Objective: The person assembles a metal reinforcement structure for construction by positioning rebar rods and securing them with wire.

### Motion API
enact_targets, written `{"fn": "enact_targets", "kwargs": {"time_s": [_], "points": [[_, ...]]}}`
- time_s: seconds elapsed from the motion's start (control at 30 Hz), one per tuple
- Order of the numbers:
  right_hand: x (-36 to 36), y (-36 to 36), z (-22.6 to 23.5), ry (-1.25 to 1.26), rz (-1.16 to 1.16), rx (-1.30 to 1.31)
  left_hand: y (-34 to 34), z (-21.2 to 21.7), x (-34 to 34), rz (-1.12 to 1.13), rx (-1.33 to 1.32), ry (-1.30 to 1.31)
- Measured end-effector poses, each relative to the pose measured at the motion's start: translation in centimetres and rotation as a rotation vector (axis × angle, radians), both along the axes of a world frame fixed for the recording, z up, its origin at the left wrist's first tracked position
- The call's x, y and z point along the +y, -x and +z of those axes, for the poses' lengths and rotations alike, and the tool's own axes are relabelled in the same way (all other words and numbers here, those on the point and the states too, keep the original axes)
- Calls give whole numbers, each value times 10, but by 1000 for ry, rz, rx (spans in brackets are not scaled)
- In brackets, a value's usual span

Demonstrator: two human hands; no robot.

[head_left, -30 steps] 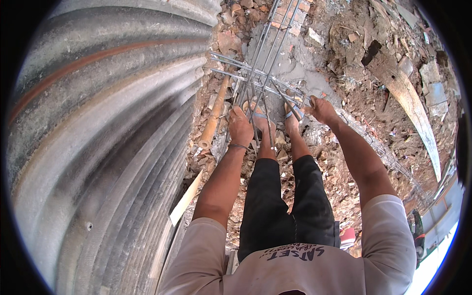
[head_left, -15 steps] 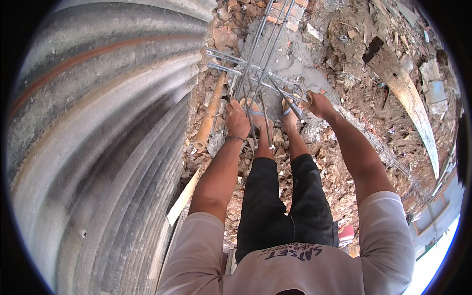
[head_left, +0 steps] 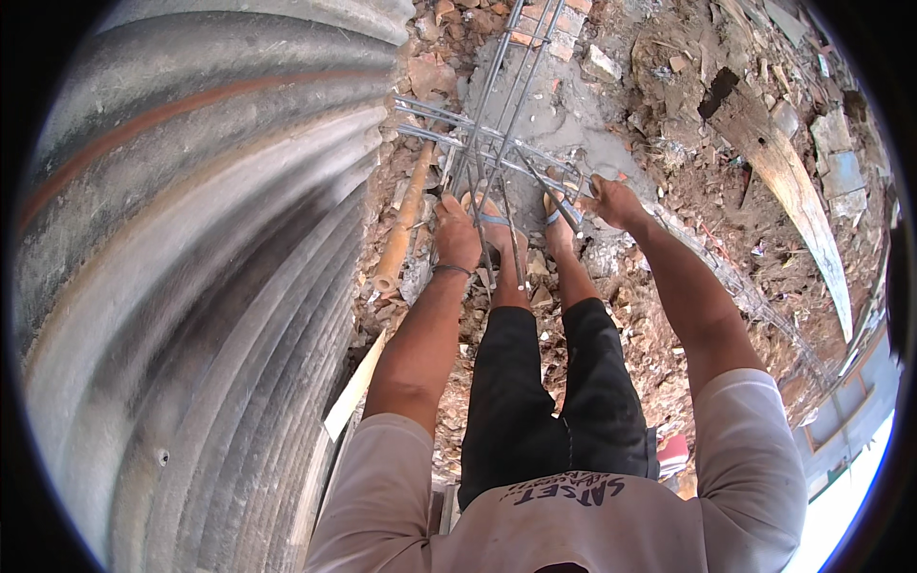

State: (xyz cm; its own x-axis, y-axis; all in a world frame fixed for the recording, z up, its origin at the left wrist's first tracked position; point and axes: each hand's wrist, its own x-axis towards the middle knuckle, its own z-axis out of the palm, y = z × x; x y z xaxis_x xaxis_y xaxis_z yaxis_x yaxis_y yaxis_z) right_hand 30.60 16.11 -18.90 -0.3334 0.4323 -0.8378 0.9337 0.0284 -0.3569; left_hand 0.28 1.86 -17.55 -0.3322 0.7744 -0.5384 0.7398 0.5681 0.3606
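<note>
A cage of steel reinforcing bars (head_left: 514,91) runs away from me and crosses a second set of bars (head_left: 441,114) lying sideways. Several loose bar ends (head_left: 517,250) slant up toward me between my hands. My left hand (head_left: 458,234) is closed in a fist left of the crossing, palm down. A small dark piece (head_left: 435,191) shows at its fingertips; what the fist grips is hidden. My right hand (head_left: 616,203) is closed with fingers curled, just right of a slanting bar end (head_left: 570,222). Whatever it pinches is too small to name. My sandalled feet stand between both hands.
Corrugated sheets (head_left: 220,239) rise close on my left. A bamboo pole (head_left: 405,220) lies beside my left hand. Wet grey mortar (head_left: 579,124) and bricks (head_left: 564,36) lie ahead under the bars. Rubble and a long weathered plank (head_left: 800,186) lie to the right.
My left hand has turned slightly, and the small dark piece now shows more at its fingertips. My right hand stays nearly in place. The view has shifted a little.
</note>
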Motion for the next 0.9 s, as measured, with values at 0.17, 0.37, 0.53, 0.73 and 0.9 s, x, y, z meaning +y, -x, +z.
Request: {"fn": "enact_targets", "kwargs": {"time_s": [0.17, 0.37, 0.53, 0.73, 0.9], "points": [[0, -5, 1, 18, -13, 18, -4, 9, 4, -45, 9, -49], [-1, 1, 2, -16, 2, 37, 6, -5, -5, -67, 25, -50], [-4, -3, 0, -87, -14, 74, 3, -1, -3, -72, 6, 2], [-9, -1, -2, -85, -15, 5, 2, -8, -4, -69, 94, 28], [-9, -6, -7, -57, 26, -15, 3, -12, -9, -109, 84, 1]]}}
